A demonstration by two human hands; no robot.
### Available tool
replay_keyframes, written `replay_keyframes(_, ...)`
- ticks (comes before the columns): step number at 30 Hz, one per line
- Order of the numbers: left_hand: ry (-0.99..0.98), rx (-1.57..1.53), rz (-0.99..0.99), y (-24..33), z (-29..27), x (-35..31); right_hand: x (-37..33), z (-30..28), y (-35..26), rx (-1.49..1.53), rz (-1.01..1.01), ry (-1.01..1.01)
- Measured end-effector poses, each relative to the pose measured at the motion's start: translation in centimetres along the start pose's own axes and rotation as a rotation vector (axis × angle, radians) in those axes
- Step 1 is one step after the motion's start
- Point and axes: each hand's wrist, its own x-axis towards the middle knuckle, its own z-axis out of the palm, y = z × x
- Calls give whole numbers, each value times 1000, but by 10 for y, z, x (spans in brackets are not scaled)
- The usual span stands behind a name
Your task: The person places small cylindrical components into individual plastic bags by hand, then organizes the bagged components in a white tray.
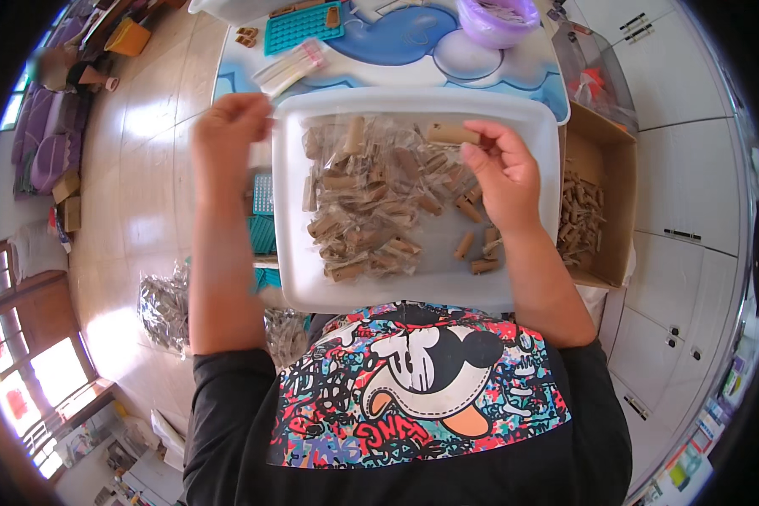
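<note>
Black cotton with a loud cartoon print filling the near edge, the shirt (413,396) taking up the bottom of the view. Just beyond it, resting across the lap: a white plastic tray (295,211), rectangular with rounded corners and a raised rim, long axis running left to right. Lying heaped in its middle, brown cardboard-coloured rolls (358,215), short cylinders, many sealed in crinkled clear wrappers, pointing every which way; a few bare ones sitting loose toward the right near corner. Hovering over the tray's right side, the right hand (502,173), fingers curled and pinching one brown roll (451,133) at its right end, the roll lying level, long axis left to right, free end pointing toward the left hand. Raised at the tray's left far corner, the left hand (228,131), loosely closed, fingertips pressed together right at the tray's rim; whatever it is pinching too thin to make out. Standing right of the tray, an open cardboard box (607,143) holding more brown rolls. Farther off, on a blue and white tabletop (413,46): a teal perforated mat (299,25) and a purple bowl (497,21).
</note>
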Motion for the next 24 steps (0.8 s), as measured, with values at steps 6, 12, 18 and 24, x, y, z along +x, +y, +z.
replay_keyframes(6,-414,-247,-195,9,49,-56,-1,2,-10,-166,-357,75)
replay_keyframes(12,-509,-238,-195,8,66,-67,-1,-1,-11,-235,-544,95)
replay_keyframes(18,-534,-233,-172,0,72,-72,-2,-3,-11,-266,-329,-141)
replay_keyframes(24,-727,-266,-344,-3,70,-69,2,-12,-9,32,29,-289)
